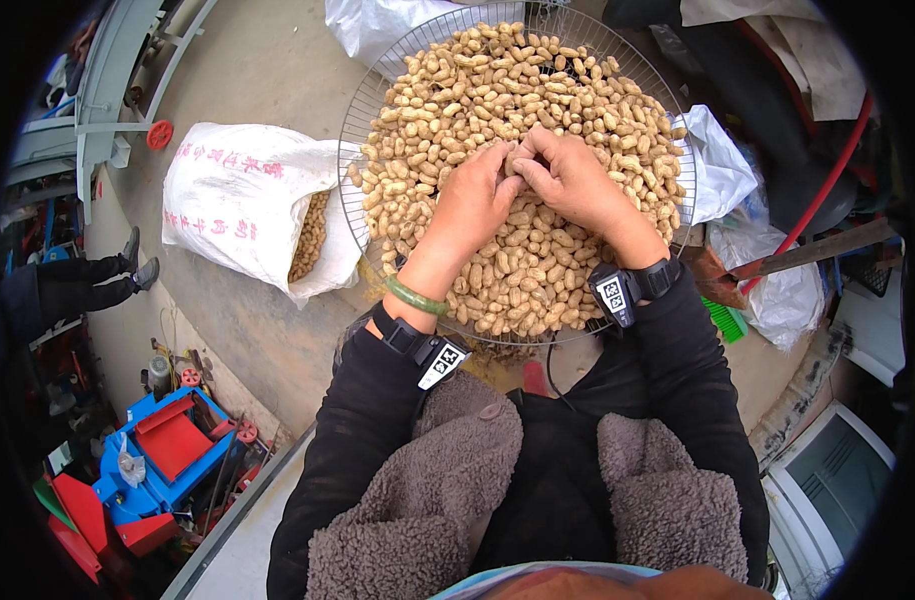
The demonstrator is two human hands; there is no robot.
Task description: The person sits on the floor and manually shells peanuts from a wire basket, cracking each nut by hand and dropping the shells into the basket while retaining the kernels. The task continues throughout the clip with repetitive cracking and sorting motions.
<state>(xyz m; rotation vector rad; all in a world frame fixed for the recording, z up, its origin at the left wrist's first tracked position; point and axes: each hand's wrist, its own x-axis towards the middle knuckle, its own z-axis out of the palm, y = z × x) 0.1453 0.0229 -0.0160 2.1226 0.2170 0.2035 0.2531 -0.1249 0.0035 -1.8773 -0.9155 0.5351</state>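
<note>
A round wire basket (349,150) in front of me is heaped with unshelled peanuts (522,275). My left hand (477,195) and my right hand (574,180) meet above the middle of the heap, fingertips pinched together. Whatever sits between the fingers is hidden or too small to name. A green bangle (415,297) circles my left wrist. Black straps with small devices are on both wrists. To the left of the basket a white woven sack (235,200) lies on its side, its mouth toward the basket, with more peanuts (310,238) inside.
A blue and red machine (167,450) stands at lower left. Another person's legs (87,272) show at far left. White plastic bags (717,165), a red pole-like piece (817,200) and a green bristled item (724,318) are to the basket's right. A window-like frame (837,480) is at lower right.
</note>
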